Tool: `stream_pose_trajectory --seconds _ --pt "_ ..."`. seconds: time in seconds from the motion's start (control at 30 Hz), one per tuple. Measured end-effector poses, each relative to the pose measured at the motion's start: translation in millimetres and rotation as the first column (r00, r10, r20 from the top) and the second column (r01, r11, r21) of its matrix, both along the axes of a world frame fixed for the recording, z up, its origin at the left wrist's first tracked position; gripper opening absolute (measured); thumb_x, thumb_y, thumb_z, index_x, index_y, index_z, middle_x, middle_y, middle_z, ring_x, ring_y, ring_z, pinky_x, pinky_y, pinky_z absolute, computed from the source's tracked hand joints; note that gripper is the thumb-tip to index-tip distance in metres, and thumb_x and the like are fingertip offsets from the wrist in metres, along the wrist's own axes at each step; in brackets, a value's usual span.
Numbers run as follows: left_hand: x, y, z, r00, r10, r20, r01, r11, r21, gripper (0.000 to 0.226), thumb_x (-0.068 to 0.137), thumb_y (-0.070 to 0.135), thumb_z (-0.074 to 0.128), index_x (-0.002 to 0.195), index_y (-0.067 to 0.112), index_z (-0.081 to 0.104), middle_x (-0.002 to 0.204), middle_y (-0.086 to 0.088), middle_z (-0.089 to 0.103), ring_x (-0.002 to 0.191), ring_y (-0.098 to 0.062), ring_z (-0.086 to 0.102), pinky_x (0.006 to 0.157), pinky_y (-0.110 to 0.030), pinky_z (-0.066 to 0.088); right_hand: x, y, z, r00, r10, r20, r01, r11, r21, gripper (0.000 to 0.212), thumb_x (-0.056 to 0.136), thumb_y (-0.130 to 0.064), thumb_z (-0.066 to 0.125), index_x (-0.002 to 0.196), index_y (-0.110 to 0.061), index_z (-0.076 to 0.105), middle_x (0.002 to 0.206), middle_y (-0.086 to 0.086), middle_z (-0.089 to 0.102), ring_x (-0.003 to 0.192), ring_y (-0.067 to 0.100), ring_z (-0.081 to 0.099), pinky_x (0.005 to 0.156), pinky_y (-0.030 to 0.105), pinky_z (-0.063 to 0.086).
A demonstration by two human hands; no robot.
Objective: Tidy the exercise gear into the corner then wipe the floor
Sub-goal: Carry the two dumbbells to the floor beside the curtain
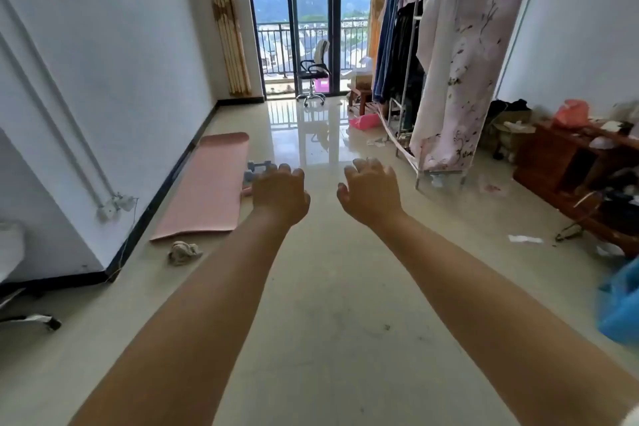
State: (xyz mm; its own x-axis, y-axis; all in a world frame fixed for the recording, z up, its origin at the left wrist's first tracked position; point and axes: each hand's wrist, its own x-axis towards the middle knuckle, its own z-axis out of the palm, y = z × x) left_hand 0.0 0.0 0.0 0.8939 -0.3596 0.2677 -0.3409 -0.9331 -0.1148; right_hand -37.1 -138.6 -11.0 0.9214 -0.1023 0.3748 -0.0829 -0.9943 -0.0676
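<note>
A pink exercise mat point(207, 185) lies unrolled on the tiled floor along the left wall. Small grey-blue dumbbells point(257, 169) sit at its right edge, partly hidden behind my left hand point(280, 195). A crumpled beige cloth point(184, 251) lies on the floor just in front of the mat's near end. Both arms stretch forward, palms down. My left hand holds nothing, fingers loosely apart. My right hand point(369, 192) is also empty with fingers spread, above bare floor to the right of the mat.
A fabric wardrobe rack with hanging clothes point(446, 73) stands at right, with a cluttered wooden unit point(567, 162) beyond it. An office chair point(313, 74) sits by the glass balcony door. A pink box point(363, 121), paper scraps and a blue bag point(620, 308) are on the floor.
</note>
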Motion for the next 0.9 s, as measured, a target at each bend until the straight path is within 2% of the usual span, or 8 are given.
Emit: stream_pose_trajectory --seconds 0.1,0.2,0.4,0.6,0.77,0.9 --pt "45.2 -3.1 -37.4 0.988 0.055 -0.143 -0.051 0.998 0.025 0.043 0.096 0.031 0.042 0.134 0.012 0.047 0.135 -0.011 0.051 0.125 -0.029 0.047 0.098 -0.036 0.042 45.8 -6.4 -38.8 0.991 -0.020 -0.134 0.019 1.000 -0.007 0.040 0.096 -0.028 0.038 0.125 -0.005 0.053 0.134 0.012 0.051 0.128 0.029 0.041 0.105 0.038 0.032" --pt "106.1 -3.3 -79.0 0.960 0.071 -0.272 -0.056 0.997 0.061 0.043 0.096 0.032 0.040 0.136 0.014 0.046 0.136 -0.010 0.051 0.127 -0.028 0.045 0.103 -0.038 0.038 106.3 -10.0 -81.6 0.964 -0.004 -0.266 0.007 1.000 0.012 0.039 0.095 -0.028 0.038 0.123 -0.005 0.054 0.131 0.012 0.053 0.125 0.028 0.044 0.102 0.036 0.035" --pt "261.9 2.1 -133.6 0.888 0.099 -0.450 -0.035 0.988 0.148 0.040 0.098 0.032 0.037 0.131 0.011 0.049 0.138 -0.010 0.048 0.130 -0.027 0.042 0.101 -0.033 0.038 265.2 -6.1 -138.8 0.907 -0.012 -0.420 0.039 0.998 0.056 0.039 0.096 -0.029 0.037 0.125 -0.007 0.052 0.132 0.011 0.053 0.126 0.027 0.044 0.102 0.035 0.035" --pt "422.0 -6.8 -153.5 0.835 0.122 -0.537 -0.035 0.985 0.169 0.041 0.098 0.033 0.038 0.130 0.011 0.049 0.136 -0.011 0.049 0.129 -0.027 0.043 0.101 -0.034 0.039 412.9 -17.5 -163.7 0.834 -0.037 -0.551 0.109 0.989 0.098 0.041 0.096 -0.029 0.038 0.129 -0.008 0.049 0.134 0.011 0.051 0.127 0.028 0.043 0.101 0.035 0.036" --pt "556.1 -35.7 -177.8 0.807 0.116 -0.579 -0.047 0.990 0.132 0.043 0.098 0.036 0.038 0.130 0.010 0.047 0.139 -0.011 0.047 0.132 -0.027 0.040 0.103 -0.037 0.037 543.7 -49.6 -186.2 0.793 -0.053 -0.607 0.171 0.976 0.138 0.042 0.096 -0.031 0.037 0.129 -0.008 0.049 0.134 0.012 0.051 0.127 0.028 0.043 0.101 0.035 0.036" --pt "673.2 -70.4 -199.1 0.770 0.130 -0.625 -0.079 0.991 0.108 0.047 0.097 0.036 0.039 0.138 0.012 0.040 0.146 -0.008 0.041 0.135 -0.027 0.037 0.105 -0.038 0.036 667.1 -81.8 -206.9 0.786 -0.038 -0.617 0.177 0.970 0.165 0.041 0.096 -0.030 0.038 0.128 -0.008 0.049 0.134 0.012 0.051 0.128 0.028 0.042 0.102 0.035 0.036"
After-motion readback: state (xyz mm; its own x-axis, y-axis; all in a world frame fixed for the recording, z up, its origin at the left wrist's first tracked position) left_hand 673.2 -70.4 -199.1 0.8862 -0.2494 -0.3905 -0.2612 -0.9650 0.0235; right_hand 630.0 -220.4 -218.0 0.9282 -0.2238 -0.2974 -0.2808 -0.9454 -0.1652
